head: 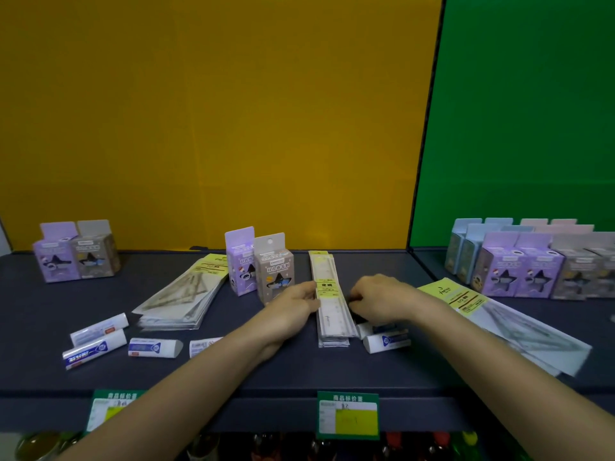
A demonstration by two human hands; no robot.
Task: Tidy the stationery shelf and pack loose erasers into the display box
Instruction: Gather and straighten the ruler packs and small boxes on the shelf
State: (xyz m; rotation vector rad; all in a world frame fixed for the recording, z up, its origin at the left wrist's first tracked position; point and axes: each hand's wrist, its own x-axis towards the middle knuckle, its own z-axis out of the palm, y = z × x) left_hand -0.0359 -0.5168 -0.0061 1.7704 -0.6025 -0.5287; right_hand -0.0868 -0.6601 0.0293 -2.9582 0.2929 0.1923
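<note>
A stack of packaged rulers (329, 304) lies lengthwise in the middle of the dark shelf (233, 371). My left hand (293, 302) holds the stack's left edge. My right hand (379, 299) sits just right of the stack with its fingers curled; whether it touches the rulers is unclear. Several loose white erasers lie on the shelf: two at the left (96, 339), one left of centre (154, 347), one partly under my left forearm (201, 346), and two (387, 341) beside the rulers under my right wrist.
Set-square packs are stacked at centre left (186, 294) and at right (506, 324). Purple and grey sharpener boxes stand at far left (76, 252), centre (258, 264) and right (532, 261). Green price tags (347, 415) hang on the shelf's front edge.
</note>
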